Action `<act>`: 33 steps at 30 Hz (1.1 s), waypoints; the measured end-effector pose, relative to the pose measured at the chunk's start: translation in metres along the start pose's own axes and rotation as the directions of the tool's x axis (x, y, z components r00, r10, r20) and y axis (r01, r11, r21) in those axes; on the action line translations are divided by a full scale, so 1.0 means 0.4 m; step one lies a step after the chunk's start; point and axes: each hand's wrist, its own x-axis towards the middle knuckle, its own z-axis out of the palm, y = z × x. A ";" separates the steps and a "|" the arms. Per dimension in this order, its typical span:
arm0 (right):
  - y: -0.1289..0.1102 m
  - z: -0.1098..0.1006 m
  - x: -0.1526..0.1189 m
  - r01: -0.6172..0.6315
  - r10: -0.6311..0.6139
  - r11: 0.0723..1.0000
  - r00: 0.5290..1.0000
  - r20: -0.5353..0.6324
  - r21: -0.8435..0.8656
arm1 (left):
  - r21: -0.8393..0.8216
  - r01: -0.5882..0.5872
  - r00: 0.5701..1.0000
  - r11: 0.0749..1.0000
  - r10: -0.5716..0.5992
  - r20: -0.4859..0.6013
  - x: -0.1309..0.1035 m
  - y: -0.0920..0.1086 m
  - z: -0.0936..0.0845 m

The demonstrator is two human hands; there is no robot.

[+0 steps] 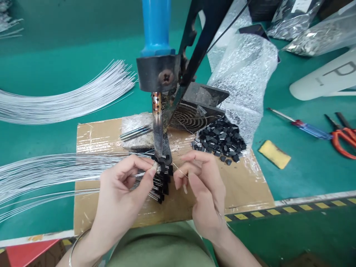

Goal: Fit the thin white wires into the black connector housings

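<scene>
Just below the tip of the soldering iron (158, 139), my left hand (125, 193) is closed in a pinch on what looks like a thin wire, its end mostly hidden by the fingertips. Beneath those fingers lie black end pieces (160, 185) fixed to the ends of several grey wires (55, 168). My right hand (207, 193), to the right of the iron, pinches a thin strand of solder wire (180, 171) that points up and left toward the tip. The iron hangs upright, with a blue handle (156, 26), clamped in a black stand (191, 48).
A cardboard sheet (239, 196) covers the green table. On it are a pile of small black pieces (222, 139) and a round-grilled fan (189, 116) behind the iron. Another wire bundle (91, 96) lies left. To the right are a yellow sponge (274, 154), a screwdriver (308, 128), orange-handled pliers (345, 141) and a white cup (322, 76).
</scene>
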 end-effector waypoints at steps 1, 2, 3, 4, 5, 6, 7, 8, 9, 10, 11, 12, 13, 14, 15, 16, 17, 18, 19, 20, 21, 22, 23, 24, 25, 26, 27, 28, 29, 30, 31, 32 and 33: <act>-0.001 -0.003 0.000 -0.004 0.004 1.000 1.000 -0.003 -0.005 | 0.016 0.002 1.000 1.000 -0.002 -0.005 0.001 0.002 -0.001; -0.003 -0.005 0.001 -0.007 0.007 1.000 1.000 -0.005 -0.018 | 0.028 0.002 1.000 1.000 -0.002 -0.009 0.002 0.003 -0.001; -0.005 -0.008 0.002 -0.008 0.008 0.999 1.000 -0.006 -0.036 | 0.036 0.000 1.000 0.999 0.000 -0.013 0.003 0.004 -0.002; -0.008 -0.010 0.004 0.001 -0.002 0.998 1.000 -0.005 -0.055 | 0.041 -0.003 1.000 0.999 0.004 -0.016 0.003 0.004 -0.002; -0.012 -0.011 0.007 0.019 -0.019 0.997 1.000 -0.001 -0.073 | 0.042 -0.007 1.000 0.999 0.008 -0.017 0.004 0.005 -0.002; -0.016 -0.011 0.010 0.039 -0.038 0.996 0.999 0.007 -0.084 | 0.041 -0.011 1.000 0.999 0.011 -0.018 0.005 0.004 -0.003; -0.020 -0.010 0.013 0.056 -0.055 0.995 0.998 0.015 -0.087 | 0.042 -0.011 1.000 0.999 0.012 -0.018 0.006 0.004 -0.002; -0.024 -0.009 0.017 0.071 -0.069 0.994 0.997 0.026 -0.085 | 0.046 -0.012 1.000 0.999 0.013 -0.019 0.007 0.003 -0.002; -0.028 -0.007 0.020 0.082 -0.079 0.993 0.996 0.034 -0.082 | 0.052 -0.013 1.000 0.999 0.014 -0.019 0.008 0.003 -0.002; -0.032 -0.004 0.023 0.091 -0.089 0.993 0.995 0.034 -0.077 | 0.058 -0.015 1.000 0.998 0.016 -0.021 0.009 0.002 -0.001; -0.035 -0.002 0.025 0.098 -0.096 0.993 0.995 0.025 -0.073 | 0.063 -0.018 1.000 0.998 0.020 -0.024 0.010 0.001 -0.001; -0.039 0.001 0.027 0.103 -0.102 0.992 0.995 0.017 -0.071 | 0.066 -0.023 0.999 0.998 0.025 -0.028 0.012 0.000 -0.001; -0.042 0.002 0.028 0.104 -0.103 0.992 0.995 0.013 -0.074 | 0.063 -0.025 0.999 0.998 0.027 -0.031 0.013 0.000 0.000; -0.044 0.004 0.029 0.101 -0.100 0.992 0.995 0.013 -0.080 | 0.059 -0.028 0.999 0.998 0.030 -0.034 0.014 0.000 0.000; -0.046 0.004 0.030 0.094 -0.093 0.992 0.996 0.016 -0.088 | 0.053 -0.030 0.999 0.998 0.032 -0.036 0.016 0.001 0.001; -0.048 0.004 0.030 0.085 -0.083 0.992 0.996 0.022 -0.096 | 0.047 -0.033 0.999 0.998 0.034 -0.039 0.017 0.002 0.002; -0.050 0.004 0.030 0.076 -0.074 0.992 0.997 0.027 -0.102 | 0.042 -0.031 0.999 0.999 0.033 -0.041 0.018 0.004 0.002; -0.051 0.004 0.031 0.070 -0.068 0.992 0.997 0.025 -0.104 | 0.038 -0.029 0.999 0.999 0.031 -0.042 0.020 0.006 0.003; -0.052 0.004 0.031 0.069 -0.067 0.992 0.998 0.018 -0.102 | 0.036 -0.029 0.999 0.999 0.030 -0.044 0.021 0.007 0.004; -0.052 0.004 0.032 0.065 -0.064 0.993 0.998 0.014 -0.098 | 0.034 -0.027 0.999 0.999 0.029 -0.045 0.023 0.008 0.005; -0.053 0.004 0.033 0.062 -0.061 0.994 0.998 0.009 -0.096 | 0.029 -0.025 0.999 0.999 0.026 -0.047 0.025 0.009 0.005; -0.053 0.005 0.035 0.058 -0.058 0.994 0.998 0.003 -0.094 | 0.026 -0.026 0.998 0.999 0.027 -0.049 0.026 0.009 0.005; -0.053 0.006 0.036 0.057 -0.058 0.994 0.998 -0.003 -0.091 | 0.024 -0.028 0.998 0.999 0.030 -0.051 0.028 0.009 0.005; -0.054 0.008 0.038 0.059 -0.060 0.994 0.998 -0.010 -0.088 | 0.021 -0.032 0.998 0.999 0.033 -0.054 0.029 0.009 0.005; -0.054 0.009 0.039 0.060 -0.061 0.995 0.998 -0.015 -0.086 | 0.020 -0.032 0.998 0.999 0.034 -0.057 0.029 0.009 0.004; -0.054 0.010 0.040 0.061 -0.063 0.995 0.998 -0.019 -0.083 | 0.023 -0.034 0.998 0.999 0.035 -0.058 0.029 0.009 0.004; -0.054 0.011 0.041 0.063 -0.065 0.995 0.998 -0.022 -0.081 | 0.027 -0.035 0.998 0.999 0.037 -0.058 0.029 0.010 0.004; -0.054 0.012 0.041 0.062 -0.065 0.995 0.998 -0.023 -0.080 | 0.032 -0.036 0.998 0.999 0.038 -0.059 0.029 0.011 0.003; -0.055 0.012 0.041 0.062 -0.063 0.995 0.998 -0.022 -0.078 | 0.035 -0.036 0.997 0.999 0.038 -0.061 0.028 0.013 0.003; -0.055 0.011 0.041 0.062 -0.063 0.995 0.998 -0.021 -0.076 | 0.038 -0.039 0.997 0.999 0.041 -0.063 0.028 0.014 0.004; -0.055 0.010 0.041 0.063 -0.065 0.995 0.998 -0.018 -0.074 | 0.038 -0.042 0.997 0.998 0.045 -0.062 0.028 0.016 0.004; -0.056 0.009 0.040 0.067 -0.068 0.995 0.998 -0.015 -0.071 | 0.034 -0.047 0.997 0.998 0.049 -0.062 0.028 0.017 0.004; -0.056 0.009 0.040 0.073 -0.074 0.995 0.997 -0.013 -0.068 | 0.032 -0.046 0.997 0.998 0.048 -0.062 0.028 0.018 0.005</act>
